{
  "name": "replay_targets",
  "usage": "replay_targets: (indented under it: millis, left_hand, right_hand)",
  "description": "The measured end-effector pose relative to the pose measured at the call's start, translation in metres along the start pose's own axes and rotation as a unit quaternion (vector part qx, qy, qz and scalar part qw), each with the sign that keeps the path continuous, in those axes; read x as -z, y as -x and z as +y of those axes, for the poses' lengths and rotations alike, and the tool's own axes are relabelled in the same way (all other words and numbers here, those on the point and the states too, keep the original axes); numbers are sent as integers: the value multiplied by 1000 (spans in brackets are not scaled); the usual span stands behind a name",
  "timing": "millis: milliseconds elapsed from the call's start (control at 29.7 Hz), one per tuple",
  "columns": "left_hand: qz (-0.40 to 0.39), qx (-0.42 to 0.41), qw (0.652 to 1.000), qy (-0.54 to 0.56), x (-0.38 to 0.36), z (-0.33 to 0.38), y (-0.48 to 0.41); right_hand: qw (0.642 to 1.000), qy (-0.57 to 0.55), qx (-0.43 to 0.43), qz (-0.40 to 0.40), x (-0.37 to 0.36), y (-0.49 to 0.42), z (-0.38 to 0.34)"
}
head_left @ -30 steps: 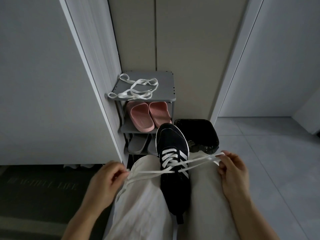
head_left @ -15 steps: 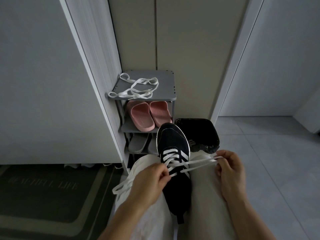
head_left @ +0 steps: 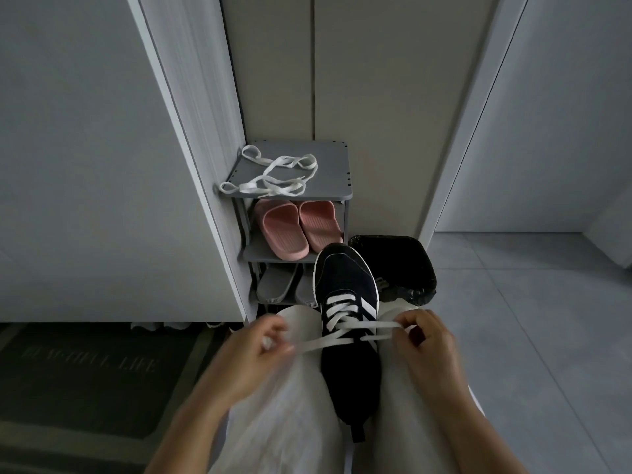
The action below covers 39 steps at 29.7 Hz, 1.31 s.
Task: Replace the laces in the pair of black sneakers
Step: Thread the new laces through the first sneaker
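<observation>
From the head view, the sneaker (head_left: 350, 367) lies on my lap between my knees, toe far, heel near, so its long axis runs straight away from me. The lace (head_left: 309, 344) crosses it left to right, one end out to each side. My left hand (head_left: 248, 359) is blurred, but its fingers (head_left: 272, 331) look curled and pinch the left end. My right hand (head_left: 429, 348) pinches the right end just beside the shoe and is the nearer one. The next free eyelets, I judge, lie between my hands, on the near side of the crossing.
</observation>
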<state>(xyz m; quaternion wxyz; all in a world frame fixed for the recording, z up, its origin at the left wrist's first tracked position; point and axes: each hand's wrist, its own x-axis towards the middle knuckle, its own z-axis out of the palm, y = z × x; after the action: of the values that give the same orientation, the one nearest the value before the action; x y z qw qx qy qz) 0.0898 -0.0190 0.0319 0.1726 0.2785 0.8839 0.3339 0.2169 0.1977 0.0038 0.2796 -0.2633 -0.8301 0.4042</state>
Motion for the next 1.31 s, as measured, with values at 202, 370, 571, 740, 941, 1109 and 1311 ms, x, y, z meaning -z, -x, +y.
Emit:
replay_targets:
  millis: [202,370,571,740,941,1109,1311]
  left_hand:
    - [22,-67,997,-8,-44,35,-5]
    - [64,-77,993,-61,-8,10,4]
    - [46,26,992,-117,29,-28,21]
    - [13,-35,999,-14,-2,1,12]
    - [65,-73,995,0,-42,35,-5]
    - [38,-30,998,-46,-35,40,-18]
    - [-114,30,970,212,-2,37,-13]
  right_hand:
    - [1000,0,21,-23,3,0,-4]
    - [988,109,103,-46,2,1,-8]
    - [978,135,134,-80,-1,5,-22]
    - [984,113,110,-87,0,4,-29]
    - [979,123,120,-109,3,6,-33]
    - [982,114,118,-98,0,4,-29]
    - [987,89,119,-64,1,3,-29]
